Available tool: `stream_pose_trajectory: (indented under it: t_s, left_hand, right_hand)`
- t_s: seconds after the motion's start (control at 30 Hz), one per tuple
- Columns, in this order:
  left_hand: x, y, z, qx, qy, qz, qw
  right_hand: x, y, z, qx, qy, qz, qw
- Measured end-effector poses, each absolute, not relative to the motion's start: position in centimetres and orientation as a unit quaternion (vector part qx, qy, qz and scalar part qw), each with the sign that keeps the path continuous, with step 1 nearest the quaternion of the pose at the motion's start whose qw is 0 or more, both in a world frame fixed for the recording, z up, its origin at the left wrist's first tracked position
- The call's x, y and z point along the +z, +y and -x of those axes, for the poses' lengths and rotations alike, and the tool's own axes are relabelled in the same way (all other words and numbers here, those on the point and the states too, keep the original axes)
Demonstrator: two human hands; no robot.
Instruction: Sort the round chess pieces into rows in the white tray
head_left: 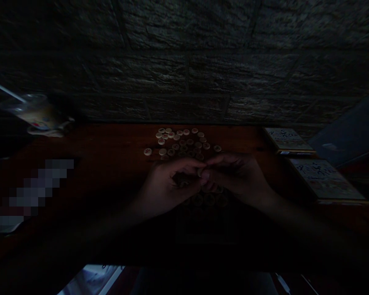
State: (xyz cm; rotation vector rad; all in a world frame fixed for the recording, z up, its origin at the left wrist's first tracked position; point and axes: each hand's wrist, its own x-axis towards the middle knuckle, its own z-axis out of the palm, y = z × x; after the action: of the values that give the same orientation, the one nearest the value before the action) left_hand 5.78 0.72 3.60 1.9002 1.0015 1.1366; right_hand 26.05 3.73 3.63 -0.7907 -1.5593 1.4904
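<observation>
My left hand [172, 180] and my right hand [241, 178] meet over the table, fingertips touching. Between them is a small round Chinese chess piece [199, 172], mostly covered by the fingers; both hands pinch it. Beyond my hands lie several loose pieces [186, 132], pale discs with red or dark characters. Closer to me, below my hands, more discs [209, 199] sit side by side in a row, very dim. A dark rectangular shape under them is too dark to make out.
Two flat printed boxes, one farther [289, 138] and one nearer [329, 180], lie on the right of the wooden table [117, 141]. A plastic cup [38, 112] with a straw stands at the left. A stone-block wall [184, 73] rises behind. Something blurred out lies at left.
</observation>
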Motion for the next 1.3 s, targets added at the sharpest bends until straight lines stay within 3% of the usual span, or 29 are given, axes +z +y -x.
stream_pose_trajectory:
  t_s: [0.27,0.8,1.3]
  left_hand:
    - [3.3,0.8,-5.6,0.436,0.379,-0.758,0.303]
    - [3.2,1.1,-5.1,0.425,0.353,-0.783,0.285]
    - [3.4,1.1,-5.6,0.426,0.343,-0.745,0.381]
  right_hand:
    - [3.8,4.1,-26.3,0.639,-0.601,0.291,0.382]
    - [3.7,3.4,-26.0,0.615,-0.622,0.298,0.384]
    - [4.1,3.7,-26.2,0.617,-0.629,0.297,0.368]
